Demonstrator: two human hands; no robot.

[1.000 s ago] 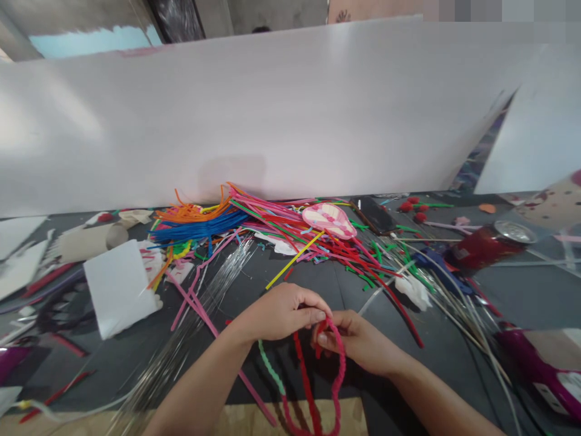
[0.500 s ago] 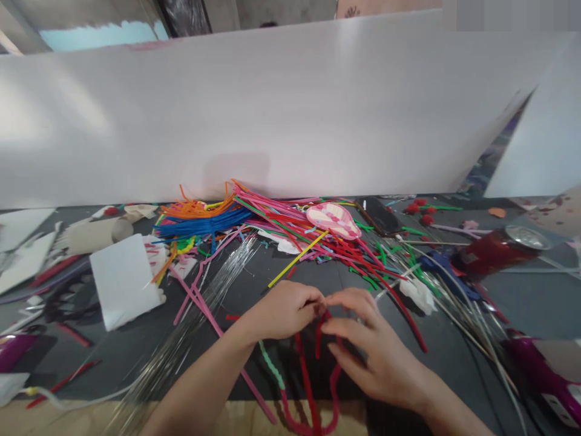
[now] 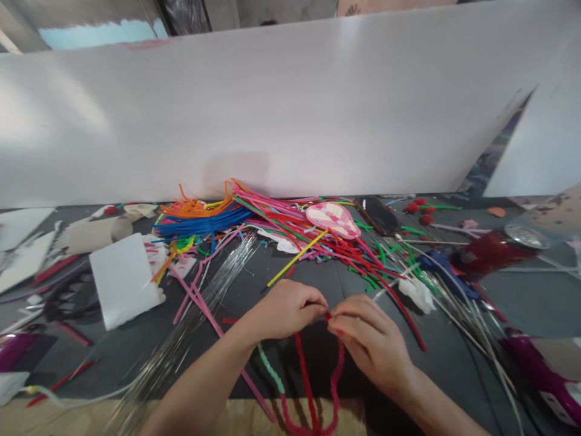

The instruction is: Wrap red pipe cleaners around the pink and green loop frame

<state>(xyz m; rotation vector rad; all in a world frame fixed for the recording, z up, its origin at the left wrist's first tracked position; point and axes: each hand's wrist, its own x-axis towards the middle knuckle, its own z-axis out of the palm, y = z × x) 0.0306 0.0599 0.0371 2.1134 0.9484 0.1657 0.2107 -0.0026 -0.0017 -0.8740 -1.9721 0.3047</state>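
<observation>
My left hand (image 3: 290,310) is closed in a pinch on a red pipe cleaner (image 3: 303,366), near the middle of the dark table. Close against its fingertips, my right hand (image 3: 370,339) also pinches the red fuzzy stem. Below the hands hangs a looped shape of red and pinkish-red pipe cleaner (image 3: 334,387), its lower end at the table's front edge. A light green twisted length (image 3: 271,368) joins its left side. The fingers partly hide where the pieces meet.
Bundles of orange, blue (image 3: 204,224), pink and red pipe cleaners lie behind the hands, with a pink-and-white oval piece (image 3: 333,219) on top. Thin wires (image 3: 181,327) spread to the left. A phone (image 3: 379,216), a red can (image 3: 502,248) and a blue tool (image 3: 447,272) lie right.
My right hand's fingers have closed in from spread to a pinch beside my left fingertips. The short red end that hung between the hands is now hidden in the right hand.
</observation>
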